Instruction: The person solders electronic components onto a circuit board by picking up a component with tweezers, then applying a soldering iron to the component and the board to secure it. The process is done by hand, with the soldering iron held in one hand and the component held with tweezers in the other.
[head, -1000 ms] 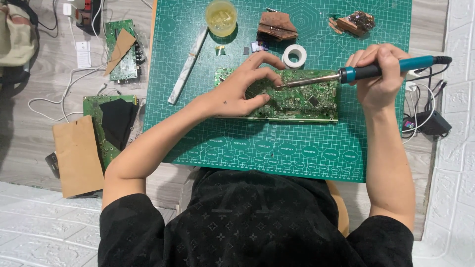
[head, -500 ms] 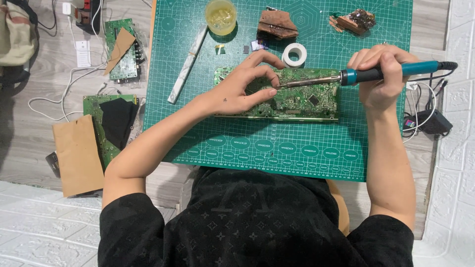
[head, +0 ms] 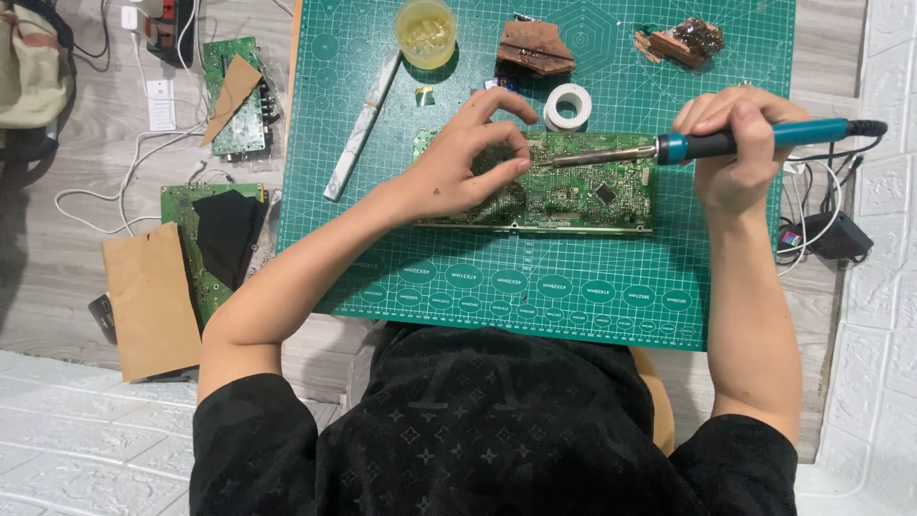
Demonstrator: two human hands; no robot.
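A green circuit board [head: 583, 186] lies on the green cutting mat [head: 535, 287]. My left hand [head: 468, 158] rests on the board's left part, thumb and forefinger pinched together near its top edge; whether they hold a thin wire I cannot tell. My right hand [head: 735, 143] grips a soldering iron with a blue handle [head: 735, 141]. Its metal tip points left and touches the board close to my left fingertips.
A yellow cup [head: 426, 32], a white tape roll [head: 567, 105], a pale flat stick [head: 363, 124] and brown scraps [head: 535, 46] lie at the mat's far edge. More circuit boards [head: 239, 96] and brown cardboard [head: 148, 296] sit on the left. A black adapter [head: 831, 237] with cables lies right.
The soldering iron's tip and my left fingers have shifted slightly on the board. Both hands stay in about the same place.
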